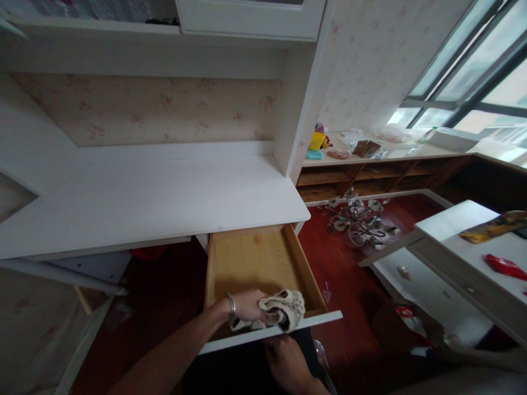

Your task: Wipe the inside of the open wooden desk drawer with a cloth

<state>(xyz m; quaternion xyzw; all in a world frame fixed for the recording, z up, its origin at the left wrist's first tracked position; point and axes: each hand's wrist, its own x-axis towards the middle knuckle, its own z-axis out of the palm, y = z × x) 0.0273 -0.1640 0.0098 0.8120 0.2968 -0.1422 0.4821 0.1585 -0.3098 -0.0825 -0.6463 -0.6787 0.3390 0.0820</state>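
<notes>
Head view, looking down over a white desk (156, 197) with one drawer (307, 274) pulled out beneath its right end. Drawer has pale wooden walls and floor, white front panel along the near edge.

Left hand (247, 305) reaches in from the lower left, forearm bare, a metal bracelet (231, 307) at the wrist. Fingers curled together and clamped on a crumpled beige cloth (286, 310). Cloth sits inside the drawer at its near right corner, pressed against the floor and bunched up just behind the front panel; part of it hangs at the panel's inner face.

Right hand (288, 362) sits below the drawer front, just under the white panel's lower edge, near its middle. Back of the hand faces the camera; fingertips are hidden by the panel, so cannot tell whether they grip it or merely rest there.

Surroundings: desk top bare white, flowered wallpaper behind it, white cupboard door above. Dark red floor to the right, with a metal lamp fitting (358, 219) lying on it near a low wooden shelf unit (370, 175). That shelf's top carries a yellow tub (317, 141), a small cardboard box (366, 148) and plastic bags. Large window at upper right. White cabinet (453, 225) at right edge bears a red packet (504, 266).
</notes>
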